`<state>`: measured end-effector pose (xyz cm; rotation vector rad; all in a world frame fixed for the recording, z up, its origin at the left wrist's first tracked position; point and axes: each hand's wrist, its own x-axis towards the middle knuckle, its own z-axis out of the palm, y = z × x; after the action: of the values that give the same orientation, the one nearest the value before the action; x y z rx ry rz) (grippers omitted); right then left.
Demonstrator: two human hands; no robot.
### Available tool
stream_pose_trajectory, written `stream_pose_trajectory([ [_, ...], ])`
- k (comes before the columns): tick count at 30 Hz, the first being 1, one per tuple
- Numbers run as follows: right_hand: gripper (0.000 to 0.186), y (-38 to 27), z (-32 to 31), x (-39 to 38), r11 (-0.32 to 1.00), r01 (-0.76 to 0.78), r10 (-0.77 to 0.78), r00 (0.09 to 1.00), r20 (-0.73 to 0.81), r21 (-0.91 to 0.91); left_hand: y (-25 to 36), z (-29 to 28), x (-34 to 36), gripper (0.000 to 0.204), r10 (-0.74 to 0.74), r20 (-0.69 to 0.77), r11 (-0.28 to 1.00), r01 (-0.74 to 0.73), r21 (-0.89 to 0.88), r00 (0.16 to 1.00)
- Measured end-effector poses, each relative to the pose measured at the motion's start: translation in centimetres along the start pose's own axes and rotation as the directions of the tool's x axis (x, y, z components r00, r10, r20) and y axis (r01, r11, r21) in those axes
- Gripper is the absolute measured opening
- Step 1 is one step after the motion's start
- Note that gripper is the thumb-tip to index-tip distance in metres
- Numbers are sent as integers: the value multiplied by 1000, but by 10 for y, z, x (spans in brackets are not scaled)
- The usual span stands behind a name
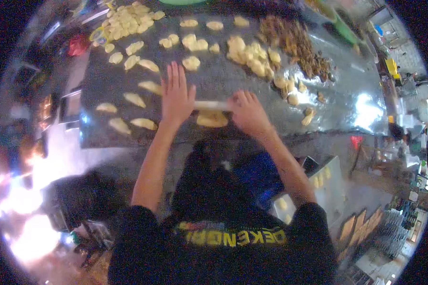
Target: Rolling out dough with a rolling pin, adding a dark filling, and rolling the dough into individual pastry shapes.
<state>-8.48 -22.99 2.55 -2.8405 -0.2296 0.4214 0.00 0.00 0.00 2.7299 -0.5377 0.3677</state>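
Note:
A pale rolling pin (211,105) lies across the near part of the dark tabletop (276,116). Under and just in front of it is a flattened piece of dough (212,119). My left hand (177,100) rests at the pin's left end, open, with its fingers stretched out flat and pointing away from me. My right hand (248,111) is closed around the other end, fingers curled. Several oval dough pieces (134,99) lie to the left of my left hand. Beyond the pin sits a small dough lump (191,63).
A large pile of dough balls (128,21) is at the far left, and another dough cluster (249,57) is right of centre. Behind that lies a heap of dark brown pieces (295,45). A tray with dough pieces (335,183) stands below the table's near edge, at my right.

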Motion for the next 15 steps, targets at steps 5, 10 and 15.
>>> stream_pose_trajectory([
  [5,52,-11,23,-43,966,212,-156,935,-320,150,10,-17,-57,64,138,198,980,-163,117,971],
  [10,55,-26,31,-75,970,240,-226,863,-452,-28,15,-33,-102,52,230,130,973,-231,-2,965],
  [15,49,-18,29,-69,975,197,-219,938,-270,-107,5,-46,-95,45,265,294,963,-268,-33,918],
])
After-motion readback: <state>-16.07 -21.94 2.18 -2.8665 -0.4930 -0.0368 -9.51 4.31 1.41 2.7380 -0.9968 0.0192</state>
